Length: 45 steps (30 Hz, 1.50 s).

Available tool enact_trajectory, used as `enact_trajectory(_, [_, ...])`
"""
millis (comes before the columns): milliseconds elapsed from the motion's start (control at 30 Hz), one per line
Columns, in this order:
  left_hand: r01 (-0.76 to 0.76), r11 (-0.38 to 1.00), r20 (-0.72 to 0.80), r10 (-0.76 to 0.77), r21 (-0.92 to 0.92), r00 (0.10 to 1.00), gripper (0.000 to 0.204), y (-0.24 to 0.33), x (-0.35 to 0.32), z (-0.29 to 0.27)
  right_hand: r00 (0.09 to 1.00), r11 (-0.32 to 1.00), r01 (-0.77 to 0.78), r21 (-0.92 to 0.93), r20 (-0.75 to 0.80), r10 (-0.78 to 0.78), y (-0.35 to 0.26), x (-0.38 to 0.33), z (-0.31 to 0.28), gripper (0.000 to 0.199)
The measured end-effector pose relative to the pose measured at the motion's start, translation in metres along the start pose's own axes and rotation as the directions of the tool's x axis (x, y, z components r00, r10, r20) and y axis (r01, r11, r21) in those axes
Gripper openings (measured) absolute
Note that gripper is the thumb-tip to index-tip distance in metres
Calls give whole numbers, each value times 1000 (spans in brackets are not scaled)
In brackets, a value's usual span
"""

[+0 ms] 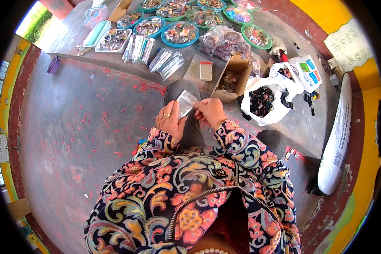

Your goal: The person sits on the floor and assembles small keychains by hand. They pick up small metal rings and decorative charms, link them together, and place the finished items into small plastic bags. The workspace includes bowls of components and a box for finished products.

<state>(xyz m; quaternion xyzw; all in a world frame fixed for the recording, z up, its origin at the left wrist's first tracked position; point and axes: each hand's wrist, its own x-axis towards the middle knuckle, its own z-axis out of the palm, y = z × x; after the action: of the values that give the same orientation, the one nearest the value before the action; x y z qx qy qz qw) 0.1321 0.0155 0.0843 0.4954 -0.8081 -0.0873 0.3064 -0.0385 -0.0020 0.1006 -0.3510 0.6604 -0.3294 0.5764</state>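
Observation:
Above my knee I hold a small clear plastic bag (185, 104) with a silvery sheen. My left hand (170, 120), with a ring on one finger, is closed on the bag's left side. At its right edge, my right hand (211, 111) pinches with thumb and fingertips. Whether anything lies inside the bag is too small to tell. Just beyond my hands, a white block with a red top (205, 71) rests on a clear flat sheet (195, 75). An open cardboard box (238, 76) with small items stands to the right of that.
Several round baskets (180, 34) of small bagged items fill the raised ledge ahead. Bundles of packets (167, 63) lie nearer. A white bag (263, 103) of dark items stands right, near a large white sack (337, 139). A purple bucket (53, 65) sits far left; red scraps litter the floor.

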Motion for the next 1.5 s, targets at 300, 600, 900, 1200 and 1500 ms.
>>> enact_trajectory(300, [19, 1000, 37, -19, -8, 999, 56, -1, 1, -1, 904, 892, 382, -242, -101, -415, 11, -1, 7, 18])
enact_trajectory(600, [16, 999, 93, -13, -38, 996, 59, -9, 1, -3, 973, 963, 231, 138, -59, -225, -1, -3, 8, 9])
enact_trajectory(900, [-59, 997, 21, 60, -50, 998, 55, -16, 3, -2, 977, 965, 204, 165, -100, -190, 4, 8, 0, 9])
enact_trajectory(1200, [-89, 991, 70, 96, -101, 993, 59, -28, 2, 0, 978, 951, 158, 266, -178, -113, 5, 13, -31, 9])
enact_trajectory(1500, [-119, 986, 191, 141, -121, 971, 59, -37, 14, -15, 987, 806, 127, 579, -151, -47, 25, -6, -93, 8])
